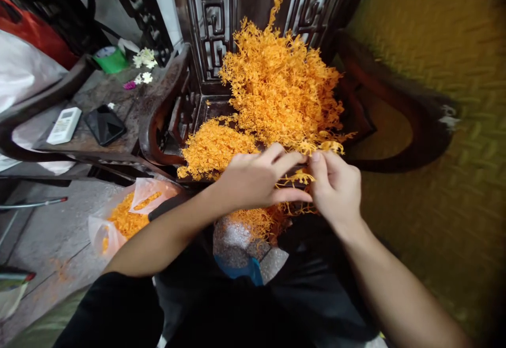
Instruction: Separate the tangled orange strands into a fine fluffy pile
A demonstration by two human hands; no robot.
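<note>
On the chair (265, 2) before you, a large pile of flowers (284, 89) lies behind and right of a small pile (217, 145). To your left, a remote (64, 125) lies on the table (90, 94) and a bag (98, 232) on the floor (43, 232).

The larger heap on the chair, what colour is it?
The larger heap is bright yellow-orange; it shows best in the head view, the only one here.

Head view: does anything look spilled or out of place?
Faint orange bits lie scattered on the floor, outside the plastic bag of similar orange material, so they look spilled. Nothing else clearly stands out.
</note>
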